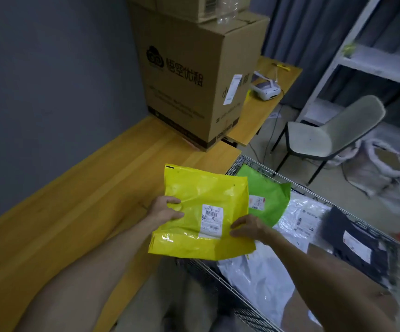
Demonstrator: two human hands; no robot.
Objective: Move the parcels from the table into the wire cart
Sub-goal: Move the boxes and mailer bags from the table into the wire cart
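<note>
A yellow plastic parcel (203, 200) with a white label is held in the air between the wooden table (74, 200) and the wire cart (238, 164). My left hand (164, 210) grips its left edge, thumb on top. My right hand (249, 228) pinches its lower right edge. Inside the cart lie a green parcel (268, 197), white plastic parcels (299, 221) and a dark parcel (352, 245) with a label. The yellow parcel overlaps the cart's left rim and covers part of the green one.
A large cardboard box (189, 75) stands at the table's far end with smaller boxes stacked on it. A white headset (266, 88) lies on a second table behind. A grey chair (333, 133), a shelf rack (362, 61) and filled sacks (381, 168) are to the right.
</note>
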